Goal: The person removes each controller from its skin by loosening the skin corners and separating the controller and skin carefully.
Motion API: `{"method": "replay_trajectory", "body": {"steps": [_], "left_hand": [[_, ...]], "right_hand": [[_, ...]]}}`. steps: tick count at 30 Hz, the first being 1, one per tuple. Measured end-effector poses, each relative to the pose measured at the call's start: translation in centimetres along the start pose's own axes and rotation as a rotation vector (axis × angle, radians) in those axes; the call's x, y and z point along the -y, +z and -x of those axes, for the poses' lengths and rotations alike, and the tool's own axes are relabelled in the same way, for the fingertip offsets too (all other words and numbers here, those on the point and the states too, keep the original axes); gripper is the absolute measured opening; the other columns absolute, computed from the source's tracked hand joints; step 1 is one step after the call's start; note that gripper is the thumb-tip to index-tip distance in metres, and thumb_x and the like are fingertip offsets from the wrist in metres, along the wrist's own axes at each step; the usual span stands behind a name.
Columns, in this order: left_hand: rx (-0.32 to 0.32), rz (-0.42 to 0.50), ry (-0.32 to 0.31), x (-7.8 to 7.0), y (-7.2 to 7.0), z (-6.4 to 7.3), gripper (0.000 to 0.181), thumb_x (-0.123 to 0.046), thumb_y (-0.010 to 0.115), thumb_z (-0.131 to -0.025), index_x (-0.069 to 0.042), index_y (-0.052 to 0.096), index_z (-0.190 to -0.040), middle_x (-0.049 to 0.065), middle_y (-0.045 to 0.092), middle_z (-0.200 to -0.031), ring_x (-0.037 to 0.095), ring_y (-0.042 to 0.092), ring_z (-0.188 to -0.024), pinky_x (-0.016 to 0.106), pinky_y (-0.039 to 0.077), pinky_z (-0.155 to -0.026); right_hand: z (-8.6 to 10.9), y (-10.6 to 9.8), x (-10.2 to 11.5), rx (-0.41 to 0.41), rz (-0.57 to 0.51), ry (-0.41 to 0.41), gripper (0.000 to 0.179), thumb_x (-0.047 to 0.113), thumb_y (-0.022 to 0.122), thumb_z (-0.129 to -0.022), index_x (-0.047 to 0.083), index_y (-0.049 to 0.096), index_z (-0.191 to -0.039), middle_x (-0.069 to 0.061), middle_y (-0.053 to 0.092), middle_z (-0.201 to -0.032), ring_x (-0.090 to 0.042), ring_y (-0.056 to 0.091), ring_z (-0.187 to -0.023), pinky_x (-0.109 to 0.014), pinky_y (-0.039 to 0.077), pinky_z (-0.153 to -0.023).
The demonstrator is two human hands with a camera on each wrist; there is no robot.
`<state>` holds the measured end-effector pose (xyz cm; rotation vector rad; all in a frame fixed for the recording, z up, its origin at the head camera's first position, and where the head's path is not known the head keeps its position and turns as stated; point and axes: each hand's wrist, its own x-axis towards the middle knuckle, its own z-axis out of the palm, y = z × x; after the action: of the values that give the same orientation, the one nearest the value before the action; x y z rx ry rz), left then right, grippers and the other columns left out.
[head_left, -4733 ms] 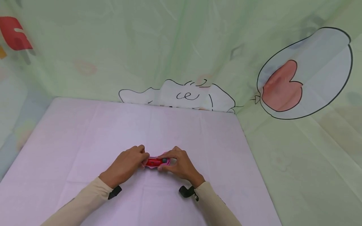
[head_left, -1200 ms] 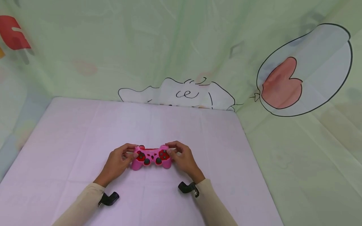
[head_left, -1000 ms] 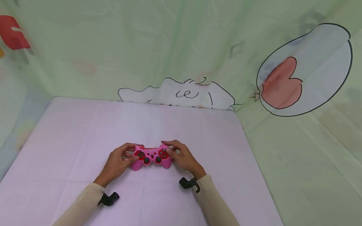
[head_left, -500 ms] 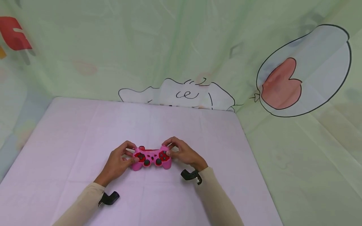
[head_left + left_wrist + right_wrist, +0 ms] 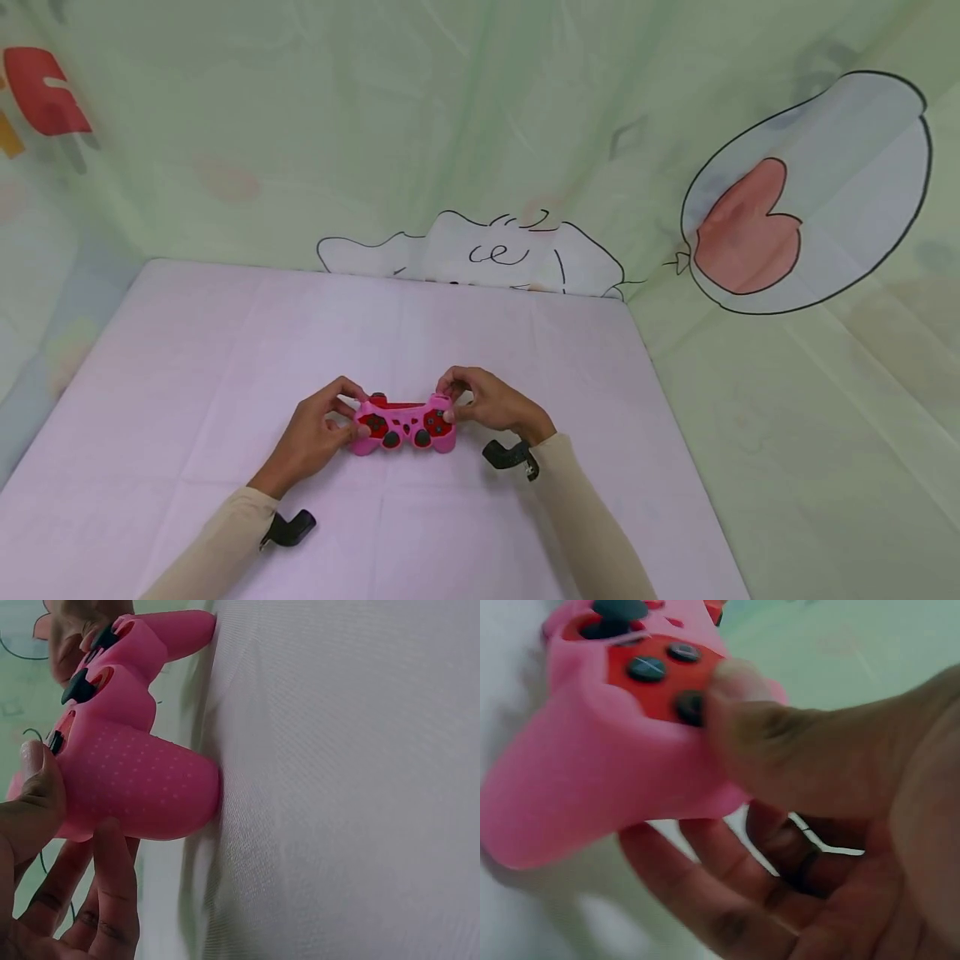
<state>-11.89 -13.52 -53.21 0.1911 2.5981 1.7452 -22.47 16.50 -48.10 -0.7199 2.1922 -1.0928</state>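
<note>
Pinching the pink cover [image 5: 142, 780] with both hands, I have it wrapped round the red controller [image 5: 406, 427], which is face up on the desk [image 5: 247, 350] between my hands; its handles point towards me, and in the left wrist view the ends seem to touch the cloth.

My left hand [image 5: 307, 437] grips the left side, thumb on the front near the direction buttons and fingers behind; my right hand [image 5: 498, 404] grips the other side, thumb over the edge of the right-hand buttons [image 5: 646, 669], fingers bent at the top corner and underneath.

Several seconds ago the controller was turned edge-up with a broad strip of red bare; now the front shows, both handles are sheathed in pink, and the thumbsticks [image 5: 391, 439] poke through their openings; just lately my right wrist has swung out and upward while my left hand has hardly shifted.

I take this to mean the cover is mostly seated; red shows along the top edge, so I judge the corners need adjusting.
</note>
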Motion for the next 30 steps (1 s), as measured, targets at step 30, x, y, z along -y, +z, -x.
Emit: {"method": "replay_trajectory", "body": {"steps": [30], "left_hand": [[0.037,0.026,0.072,0.02,-0.29,0.21,0.042,-0.02,0.089,-0.086,-0.025,0.063,-0.117,0.0,0.07,-0.117,0.021,0.067,-0.099,0.027,0.057,-0.061]], "right_hand": [[0.85,0.02,-0.11,0.025,-0.029,-0.095,0.025,0.005,0.08,-0.093,0.008,0.059,-0.106,-0.006,0.06,-0.106,-0.024,0.058,-0.104,-0.026,0.055,-0.075]]}}
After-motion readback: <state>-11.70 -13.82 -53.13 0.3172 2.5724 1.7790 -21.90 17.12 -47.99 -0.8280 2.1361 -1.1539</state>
